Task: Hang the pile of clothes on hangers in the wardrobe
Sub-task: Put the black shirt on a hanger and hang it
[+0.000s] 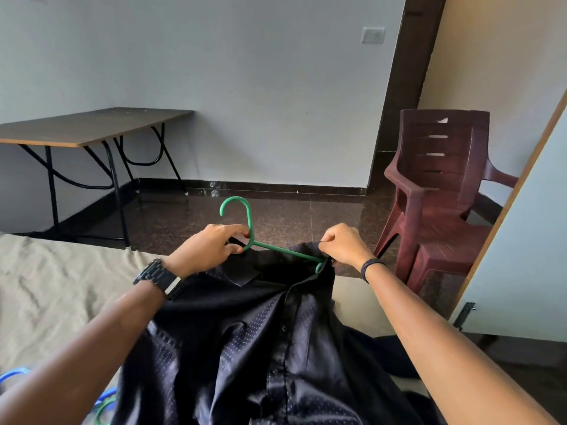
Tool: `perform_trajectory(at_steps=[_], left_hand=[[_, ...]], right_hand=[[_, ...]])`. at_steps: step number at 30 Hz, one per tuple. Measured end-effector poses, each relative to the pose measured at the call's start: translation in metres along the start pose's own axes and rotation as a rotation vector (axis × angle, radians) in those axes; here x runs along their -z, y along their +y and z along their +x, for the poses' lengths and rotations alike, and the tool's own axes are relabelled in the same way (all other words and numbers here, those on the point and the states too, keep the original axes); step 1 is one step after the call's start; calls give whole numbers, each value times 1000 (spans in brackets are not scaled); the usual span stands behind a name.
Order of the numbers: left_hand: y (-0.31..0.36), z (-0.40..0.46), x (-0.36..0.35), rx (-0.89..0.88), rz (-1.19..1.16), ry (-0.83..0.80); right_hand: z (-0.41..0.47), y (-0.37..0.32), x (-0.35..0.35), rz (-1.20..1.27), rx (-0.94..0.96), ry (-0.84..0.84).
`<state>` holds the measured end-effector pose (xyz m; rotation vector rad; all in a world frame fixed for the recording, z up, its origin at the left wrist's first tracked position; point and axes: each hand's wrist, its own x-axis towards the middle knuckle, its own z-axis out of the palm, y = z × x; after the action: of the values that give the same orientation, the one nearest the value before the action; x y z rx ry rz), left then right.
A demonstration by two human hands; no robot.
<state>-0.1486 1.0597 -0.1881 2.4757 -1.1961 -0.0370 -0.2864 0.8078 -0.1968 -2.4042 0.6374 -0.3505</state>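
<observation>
Holding a green hanger (250, 231) at the base of its hook: left hand (208, 250), fingers curled round it and the collar of a dark dotted shirt (245, 332). Right hand (343, 245) pinching the shirt's shoulder over the hanger's right end. Shirt draped down toward the camera, above the beige bed (46, 289). Spare hangers (104, 403): bed's near left edge. Folding table (92, 125), maroon chair (435, 191) beyond

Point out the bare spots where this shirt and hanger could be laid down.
Free: the beige sheet left of the left hand, between the floor edge and the blue hangers; also the brown table top by the wall, and the maroon chair seat. Crowded: straight ahead, where the black shirt and green hanger lie between both hands; right hand.
</observation>
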Motion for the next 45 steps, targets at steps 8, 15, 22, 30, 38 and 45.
perform_trajectory(at_steps=[8,15,22,30,38,45], left_hand=[[30,10,8,-38,120,67],[38,3,34,-68,37,267],[72,3,70,-202,-220,444],[112,18,98,-317,-287,513],[146,27,115,-396,-339,561],[115,34,122,-342,-293,468]], right_hand=[[-27,-40,11,68,162,1],[-41,-68,28,538,97,-71],[-57,-86,76,490,192,-379],[-37,-109,161,192,386,-33],[-35,-126,176,361,380,-136],[-39,-127,212,367,382,-31]])
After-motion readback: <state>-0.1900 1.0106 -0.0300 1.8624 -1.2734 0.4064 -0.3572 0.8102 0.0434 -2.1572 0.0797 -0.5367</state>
